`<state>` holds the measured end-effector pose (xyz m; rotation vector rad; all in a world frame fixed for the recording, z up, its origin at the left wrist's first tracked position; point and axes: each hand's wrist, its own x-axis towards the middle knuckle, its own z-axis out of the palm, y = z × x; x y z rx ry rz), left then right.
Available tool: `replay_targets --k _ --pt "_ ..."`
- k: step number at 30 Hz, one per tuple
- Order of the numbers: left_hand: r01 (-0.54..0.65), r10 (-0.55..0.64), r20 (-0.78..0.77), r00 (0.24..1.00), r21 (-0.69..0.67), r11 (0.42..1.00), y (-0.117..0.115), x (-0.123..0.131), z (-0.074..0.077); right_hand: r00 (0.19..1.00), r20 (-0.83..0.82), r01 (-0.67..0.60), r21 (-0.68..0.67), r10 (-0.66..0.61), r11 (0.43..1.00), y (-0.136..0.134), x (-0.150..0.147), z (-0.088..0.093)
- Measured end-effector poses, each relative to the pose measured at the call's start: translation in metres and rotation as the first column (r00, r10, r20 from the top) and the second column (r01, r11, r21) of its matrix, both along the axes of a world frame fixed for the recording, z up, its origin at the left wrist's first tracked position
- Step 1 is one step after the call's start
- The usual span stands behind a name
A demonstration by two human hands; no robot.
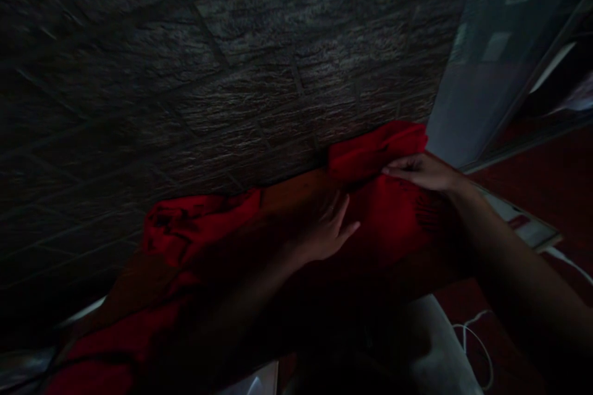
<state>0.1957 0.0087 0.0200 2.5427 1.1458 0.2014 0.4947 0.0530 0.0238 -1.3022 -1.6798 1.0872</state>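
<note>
A red scarf (389,216) with a dark fringe on its right end lies spread on the wooden table (296,190). At its far edge, thumb and fingers of my right hand (424,171) pinch the cloth. My left hand (324,236) is open, fingers apart, at the scarf's left side; whether it presses on the cloth is too dark to tell. Just behind the right fingers sits a folded red cloth (361,151) against the wall. Another bunched red cloth (204,222) with dark markings lies at the table's back left.
A grey stone-patterned wall (278,74) rises directly behind the table. More red cloth (115,339) lies at lower left. To the right stand a glossy pale panel (472,86) and a low board (532,231). White cable (486,352) runs over the red floor. Light is very dim.
</note>
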Motion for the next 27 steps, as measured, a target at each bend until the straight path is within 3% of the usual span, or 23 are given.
replay_targets --k 2,5,12,16,20,24,27 --pt "0.008 -0.016 0.097 0.995 0.082 0.997 -0.001 0.026 -0.015 0.998 -0.046 -0.042 0.004 0.043 0.999 0.001 0.000 -0.001" --pt "-0.012 -0.028 0.190 0.981 0.206 0.979 0.001 0.043 -0.031 0.993 -0.106 -0.058 -0.007 0.057 0.998 0.003 0.000 -0.002" --pt "-0.030 -0.041 0.259 0.965 0.262 0.965 0.002 0.040 -0.041 0.986 -0.169 0.001 -0.034 -0.006 0.999 0.003 -0.003 -0.003" --pt "-0.107 0.036 0.333 0.942 0.200 0.974 0.008 0.041 -0.041 0.985 -0.168 0.015 -0.044 -0.022 0.999 0.003 -0.003 -0.002" --pt "-0.218 0.171 0.431 0.886 0.061 0.974 0.030 0.034 -0.034 0.988 -0.149 0.029 -0.063 -0.039 0.998 0.001 -0.002 0.000" --pt "-0.199 0.253 0.462 0.850 -0.162 0.967 0.051 0.018 -0.031 0.992 -0.127 0.013 -0.088 -0.024 0.996 -0.004 0.000 0.003" --pt "-0.174 0.275 0.505 0.818 -0.238 0.956 0.056 0.012 -0.033 0.994 -0.112 -0.011 -0.093 0.001 0.996 -0.005 0.002 0.004"
